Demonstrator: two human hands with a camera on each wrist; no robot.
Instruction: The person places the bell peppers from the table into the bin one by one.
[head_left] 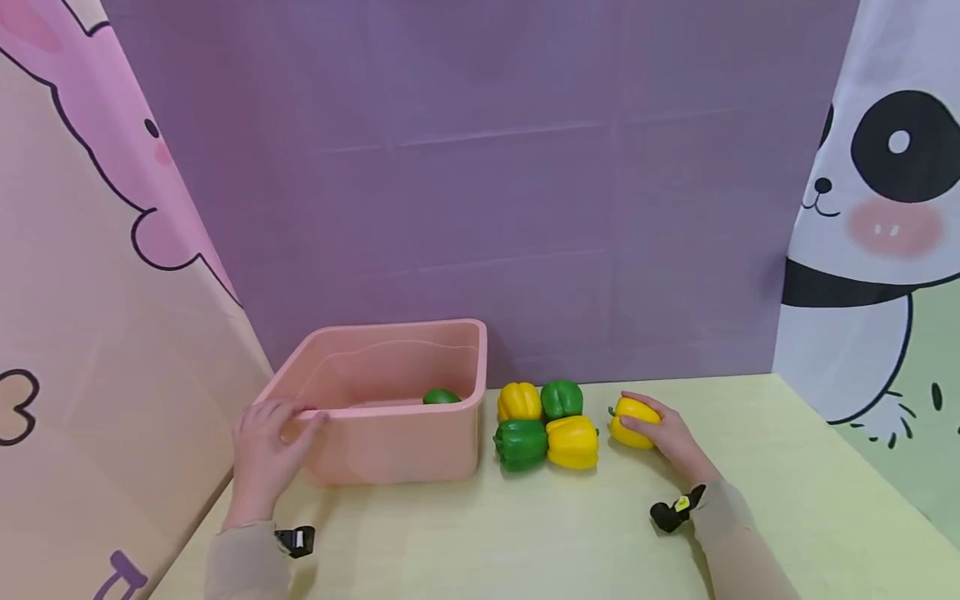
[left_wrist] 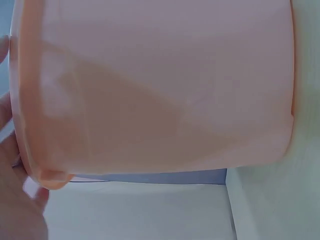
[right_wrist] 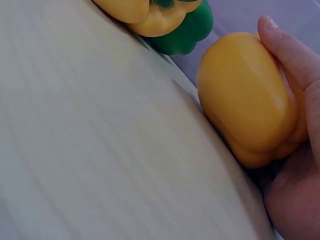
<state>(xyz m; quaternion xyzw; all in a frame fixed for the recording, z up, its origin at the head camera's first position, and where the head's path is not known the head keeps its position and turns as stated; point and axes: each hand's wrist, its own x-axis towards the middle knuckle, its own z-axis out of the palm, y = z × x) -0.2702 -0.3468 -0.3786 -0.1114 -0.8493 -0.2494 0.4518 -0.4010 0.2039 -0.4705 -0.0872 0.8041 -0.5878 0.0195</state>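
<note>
My left hand (head_left: 262, 454) grips the near left corner of a pink plastic bin (head_left: 390, 454) by its rim, the thumb lying along the front edge. Close up in the left wrist view, the fingers (left_wrist: 6, 107) show beside the rim. Inside the bin, part of a green object (head_left: 441, 397) shows above the front rim. To the right, my right hand (head_left: 675, 442) holds a yellow bell pepper (right_wrist: 245, 100) between thumb and fingers, low over the tabletop. Left of it sit two yellow peppers (head_left: 573, 442) and two green peppers (head_left: 521, 445), bunched together.
The light wooden table (head_left: 450, 542) runs back to a purple cloth backdrop (head_left: 487, 192). A pink cartoon curtain (head_left: 112, 333) hangs at the left, a panda-print curtain (head_left: 847, 350) at the right. The bunched peppers stand between the bin and my right hand.
</note>
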